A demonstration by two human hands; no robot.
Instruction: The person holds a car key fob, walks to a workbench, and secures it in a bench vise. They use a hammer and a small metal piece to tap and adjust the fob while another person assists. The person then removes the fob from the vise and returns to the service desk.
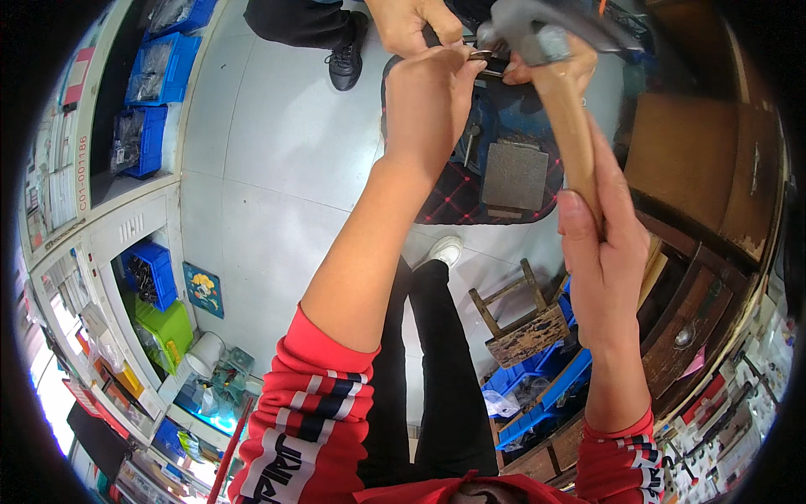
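Note:
My right hand [606, 252] is wrapped round the wooden handle of a hammer [575, 139]. The hammer's blurred metal head is raised at the top of the view, close over the work. My left hand [430, 105] reaches up to the same spot with its fingers pinched together; what they grip is too small and covered to name. Next to its fingertips, a co-worker's hand [411, 23] and other hand [579, 65] hold a dark metal part [494, 65], partly hidden by the hammer. Below these hands is a blue vise [483, 126] with a flat grey metal block [516, 175].
The vise stands on a black padded top with red stitching [445, 197]. A small wooden stool [527, 332] and blue bins [537, 395] are at lower right. Brown drawers [693, 323] line the right; shelves with blue bins [159, 71] line the left. A co-worker's shoe [344, 63] is at the far side.

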